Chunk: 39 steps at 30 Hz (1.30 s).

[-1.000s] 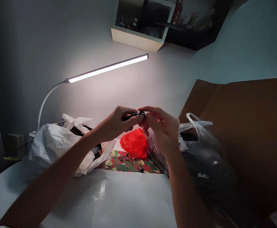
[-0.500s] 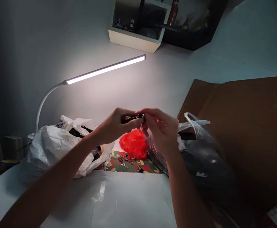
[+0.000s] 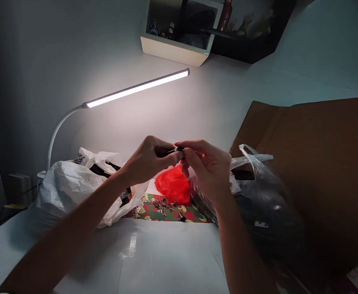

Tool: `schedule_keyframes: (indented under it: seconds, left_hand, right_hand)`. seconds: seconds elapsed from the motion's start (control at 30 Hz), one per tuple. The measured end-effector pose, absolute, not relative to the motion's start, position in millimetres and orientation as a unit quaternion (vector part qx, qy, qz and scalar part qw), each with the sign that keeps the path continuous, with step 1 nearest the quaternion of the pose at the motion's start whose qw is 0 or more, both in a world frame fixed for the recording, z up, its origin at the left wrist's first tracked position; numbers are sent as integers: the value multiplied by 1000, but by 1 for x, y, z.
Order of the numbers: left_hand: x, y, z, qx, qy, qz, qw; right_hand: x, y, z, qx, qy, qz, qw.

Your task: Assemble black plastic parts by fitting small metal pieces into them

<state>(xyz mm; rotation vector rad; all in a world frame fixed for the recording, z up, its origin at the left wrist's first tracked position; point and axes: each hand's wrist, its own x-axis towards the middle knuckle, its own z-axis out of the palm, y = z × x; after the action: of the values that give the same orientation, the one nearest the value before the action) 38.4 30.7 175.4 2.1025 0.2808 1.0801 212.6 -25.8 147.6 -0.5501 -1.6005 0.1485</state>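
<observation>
Both my hands are raised above the table, fingertips meeting under the lamp. My left hand (image 3: 146,161) is closed round a small slim black object (image 3: 169,152) that pokes out toward the right. My right hand (image 3: 208,165) pinches the end of that same black object with thumb and forefinger. What the object is stays unclear in the dim light. Below the hands lie a red plastic bag (image 3: 173,185) and a red-and-green patterned mat (image 3: 166,212) strewn with several small metal bits.
A white gooseneck LED desk lamp (image 3: 136,87) shines over the table (image 3: 154,261). A white plastic bag (image 3: 71,190) sits at left, a clear bag of dark items (image 3: 258,196) at right, brown cardboard (image 3: 320,163) behind it. A wall shelf (image 3: 179,45) hangs above.
My hands stay together on the black object; the right fingers have shifted slightly over its tip. The view has barely moved.
</observation>
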Motion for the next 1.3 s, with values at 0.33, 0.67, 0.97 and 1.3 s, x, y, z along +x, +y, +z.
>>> schedule_keyframes:
  seconds: [0.33,0.67,0.97,1.3]
  left_hand:
    - [39,27,178,840,135,419,318]
    - [24,28,186,903,131,315,262]
    - [21,11,190,904,218,345,127]
    - [27,14,185,887,227,381,132]
  right_hand:
    - [215,-25,152,-256,-701,112,656]
    - [234,-22,155,-282,-724,250,578]
    - [231,-17,151,-328,-702,185,605]
    - [229,-9,148,-344,-683,133,631]
